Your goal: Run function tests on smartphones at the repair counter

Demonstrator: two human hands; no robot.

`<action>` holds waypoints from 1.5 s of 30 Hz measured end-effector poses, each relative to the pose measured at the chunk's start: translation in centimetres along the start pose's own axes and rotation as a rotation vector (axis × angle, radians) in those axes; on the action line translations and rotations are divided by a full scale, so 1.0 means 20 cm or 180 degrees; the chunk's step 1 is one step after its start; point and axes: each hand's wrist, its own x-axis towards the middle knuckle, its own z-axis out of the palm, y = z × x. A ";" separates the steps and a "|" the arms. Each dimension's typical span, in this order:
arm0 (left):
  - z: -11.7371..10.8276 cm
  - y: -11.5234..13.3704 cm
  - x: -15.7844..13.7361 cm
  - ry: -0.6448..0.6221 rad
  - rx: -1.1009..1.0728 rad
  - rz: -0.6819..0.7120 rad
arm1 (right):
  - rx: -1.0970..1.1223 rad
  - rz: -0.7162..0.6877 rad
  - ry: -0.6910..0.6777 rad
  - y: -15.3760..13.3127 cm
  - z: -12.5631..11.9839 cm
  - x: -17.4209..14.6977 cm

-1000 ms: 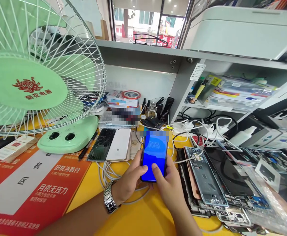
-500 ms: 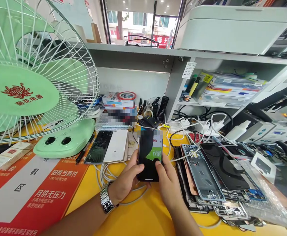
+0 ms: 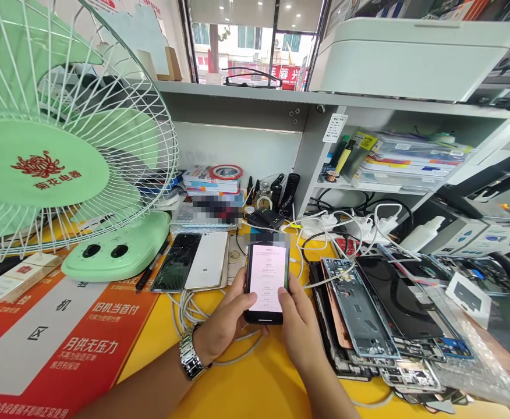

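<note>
A smartphone [image 3: 266,279] is held upright between my two hands above the yellow table. Its screen is lit with a pale pink page of small text lines, too small to read. My left hand [image 3: 227,314], with a metal watch [image 3: 190,352] at its wrist, wraps the phone's left side, thumb at the screen's lower left edge. On the right side my right hand [image 3: 297,311] grips the phone, its thumb over the screen's right edge. Behind and to the left lie a cracked dark phone [image 3: 175,263] and a white phone [image 3: 206,260].
A green fan [image 3: 115,244] stands at the left on a red printed mat [image 3: 93,343]. To the right are stacked phone frames and screens [image 3: 364,308]. White cables [image 3: 189,308] lie behind my left hand; chargers [image 3: 360,224] sit under the shelf [image 3: 237,93].
The phone's screen has gone from a dark display with a green and white picture to a pale pink page of text. Both hands stay around it in nearly the same place.
</note>
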 end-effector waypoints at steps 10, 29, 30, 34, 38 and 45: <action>-0.01 -0.01 0.00 -0.0025 0.0033 0.0063 | 0.0325 0.0094 0.0064 0.01 -0.01 -0.01; 0.02 0.00 -0.04 -0.0380 0.1076 -0.0099 | 0.0481 0.0329 0.0526 0.04 -0.06 0.00; 0.01 0.00 -0.04 -0.0369 0.1038 -0.0118 | 0.0500 0.0321 0.0499 0.03 -0.06 0.00; 0.00 -0.01 -0.03 -0.0304 0.0788 -0.0183 | 0.0607 0.0296 0.0389 0.04 -0.07 0.01; 0.00 -0.01 -0.02 -0.0227 0.0601 -0.0142 | 0.0814 0.0291 0.0531 0.04 -0.08 0.02; 0.00 0.00 -0.01 0.0012 0.0205 -0.0044 | 0.0915 0.0271 0.0006 0.01 -0.05 0.01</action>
